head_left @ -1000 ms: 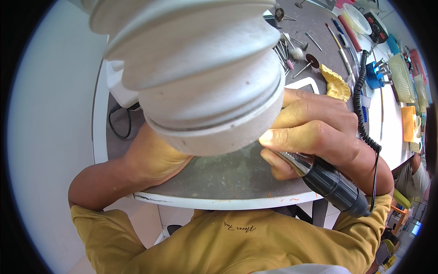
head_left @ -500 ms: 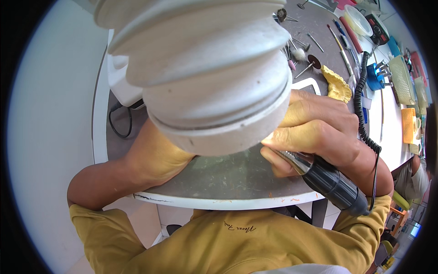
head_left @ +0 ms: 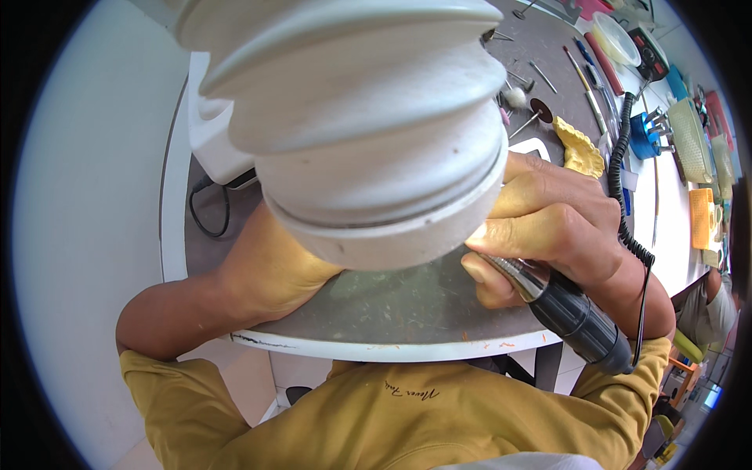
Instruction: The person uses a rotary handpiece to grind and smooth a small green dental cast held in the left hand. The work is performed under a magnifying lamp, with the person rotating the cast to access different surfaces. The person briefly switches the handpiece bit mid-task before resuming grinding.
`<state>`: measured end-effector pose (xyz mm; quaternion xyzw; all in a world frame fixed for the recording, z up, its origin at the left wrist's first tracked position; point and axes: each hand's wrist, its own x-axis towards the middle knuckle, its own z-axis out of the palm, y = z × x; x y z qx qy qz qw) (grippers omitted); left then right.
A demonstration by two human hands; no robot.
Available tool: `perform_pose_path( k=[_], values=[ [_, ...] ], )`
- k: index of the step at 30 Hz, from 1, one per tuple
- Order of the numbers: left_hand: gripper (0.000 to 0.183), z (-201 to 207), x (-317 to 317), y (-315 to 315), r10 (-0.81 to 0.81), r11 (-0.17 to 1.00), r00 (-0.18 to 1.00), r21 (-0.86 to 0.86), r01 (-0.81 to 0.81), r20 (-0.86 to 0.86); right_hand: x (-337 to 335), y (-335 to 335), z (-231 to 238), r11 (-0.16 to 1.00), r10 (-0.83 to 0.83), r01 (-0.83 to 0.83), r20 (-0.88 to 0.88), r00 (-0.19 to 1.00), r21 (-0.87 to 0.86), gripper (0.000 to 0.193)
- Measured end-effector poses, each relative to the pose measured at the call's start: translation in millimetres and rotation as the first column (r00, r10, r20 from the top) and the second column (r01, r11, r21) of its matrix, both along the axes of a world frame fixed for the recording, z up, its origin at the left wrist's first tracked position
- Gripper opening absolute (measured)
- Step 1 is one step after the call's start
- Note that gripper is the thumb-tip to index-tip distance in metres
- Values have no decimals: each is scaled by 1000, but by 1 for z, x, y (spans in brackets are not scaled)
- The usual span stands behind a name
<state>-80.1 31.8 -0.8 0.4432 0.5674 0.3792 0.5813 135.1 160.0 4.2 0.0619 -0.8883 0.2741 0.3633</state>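
Observation:
My right hand (head_left: 556,223) is closed around a black and silver rotary handpiece (head_left: 576,313), its metal nose pointing up and left. A coiled black cord (head_left: 623,157) runs beside that hand. A wide white ribbed hose (head_left: 376,141) hangs over the middle and covers the tip of the handpiece. My left hand (head_left: 286,258) rests low over the dark tabletop (head_left: 399,313), left of the hose mouth. Its fingers are hidden behind the hose, so whatever they hold cannot be seen.
Beyond my right hand lie a yellow dental cast piece (head_left: 578,149), a brown cutting disc on a shank (head_left: 540,110) and several small burs. Brushes, a blue bur stand (head_left: 645,135) and baskets (head_left: 689,137) line the right side. A white device (head_left: 211,133) stands at left.
My right hand and the handpiece have shifted slightly right. The hose mouth also appears a little further right. My left hand has moved slightly the same way.

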Motion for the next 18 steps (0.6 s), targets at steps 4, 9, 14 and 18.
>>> perform_pose_path(
  k=[4,9,14,18],
  values=[
    [46,4,1,1,-10,1000,1000,-4,10,-1,0,0,0,1000,-9,8,22,1000,19,29],
    [44,2,4,0,7,1000,1000,-5,-7,29,2,-2,3,1000,2,-2,32,999,1,28],
    [42,-1,5,1,7,994,1000,109,-6,-4,2,-3,2,999,-29,30,39,999,-11,29],
    [39,0,5,2,8,994,1000,110,-10,20,2,-2,5,1000,-19,20,79,997,-9,29]
  ],
)
